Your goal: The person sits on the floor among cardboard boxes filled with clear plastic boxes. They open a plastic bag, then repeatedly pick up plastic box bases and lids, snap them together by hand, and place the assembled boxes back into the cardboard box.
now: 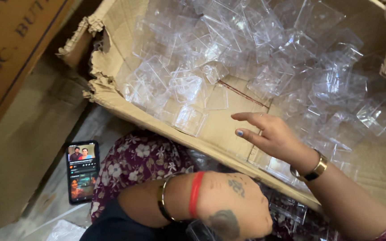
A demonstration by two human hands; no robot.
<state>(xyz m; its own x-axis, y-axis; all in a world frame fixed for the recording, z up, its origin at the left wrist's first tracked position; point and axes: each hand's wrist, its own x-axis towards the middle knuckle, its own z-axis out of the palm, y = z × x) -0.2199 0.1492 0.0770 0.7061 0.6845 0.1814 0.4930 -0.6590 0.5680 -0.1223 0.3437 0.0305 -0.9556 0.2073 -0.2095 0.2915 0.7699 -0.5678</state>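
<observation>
Torn cardboard box (pixel 112 96) full of clear plastic containers (pixel 188 87)

One view only — the head camera looks steeply down from close above the lap, facing forward into a torn cardboard box (pixel 211 129) of clear containers (pixel 188 87).

Looked like a small packing workspace on the floor: torn cardboard box (pixel 112 96) full of clear plastic containers (pixel 264 58), more cartons (pixel 10 49) beside, phone (pixel 82 172) lying on floor.

clear plastic boxes (pixel 188 87), brown carton (pixel 228 129), red bangle (pixel 196 193), purple floral fabric (pixel 139 160)
</observation>
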